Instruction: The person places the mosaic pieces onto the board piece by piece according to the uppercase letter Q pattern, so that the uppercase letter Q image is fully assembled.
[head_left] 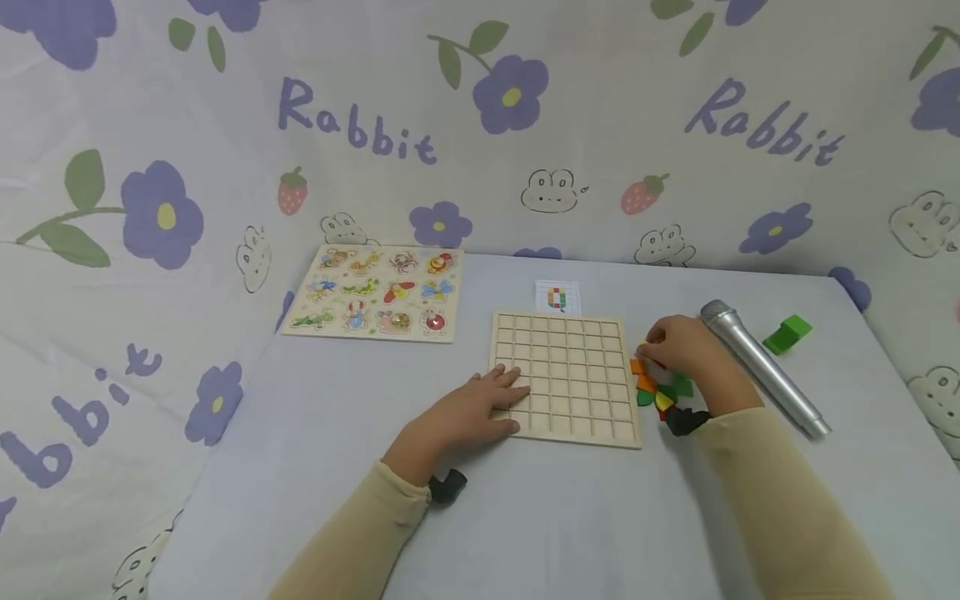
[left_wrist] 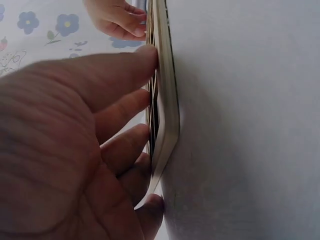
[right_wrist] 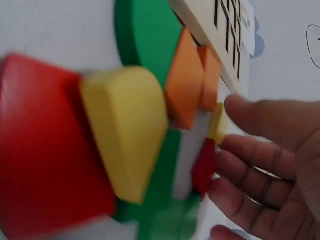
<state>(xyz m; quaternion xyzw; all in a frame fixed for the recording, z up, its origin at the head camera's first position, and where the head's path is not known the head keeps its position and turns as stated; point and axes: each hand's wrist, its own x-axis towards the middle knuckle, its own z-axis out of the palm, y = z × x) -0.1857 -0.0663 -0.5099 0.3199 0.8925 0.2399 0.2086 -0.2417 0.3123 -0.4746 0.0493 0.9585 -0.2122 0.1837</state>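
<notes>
A wooden grid board (head_left: 573, 379) lies on the table with its squares bare. My left hand (head_left: 480, 408) rests with spread fingers over its left edge; in the left wrist view the thumb and fingertips lie along the board's rim (left_wrist: 170, 100). At the board's right side, my right hand (head_left: 686, 346) reaches over a small heap of coloured blocks. Its thumb and fingertips are right at a small yellow block (right_wrist: 218, 124) and a red block (right_wrist: 204, 167). Nearer the wrist camera are orange blocks (right_wrist: 185, 82), a rounded yellow block (right_wrist: 125, 130), green blocks (right_wrist: 147, 37) and a large red block (right_wrist: 50, 150).
A pattern card (head_left: 557, 297) lies behind the board. An insect picture puzzle (head_left: 375, 293) is at the back left. Right of my right hand lie a silver microphone (head_left: 768, 371) and a green block (head_left: 787, 334). A printed cloth (head_left: 480, 167) hangs behind the table.
</notes>
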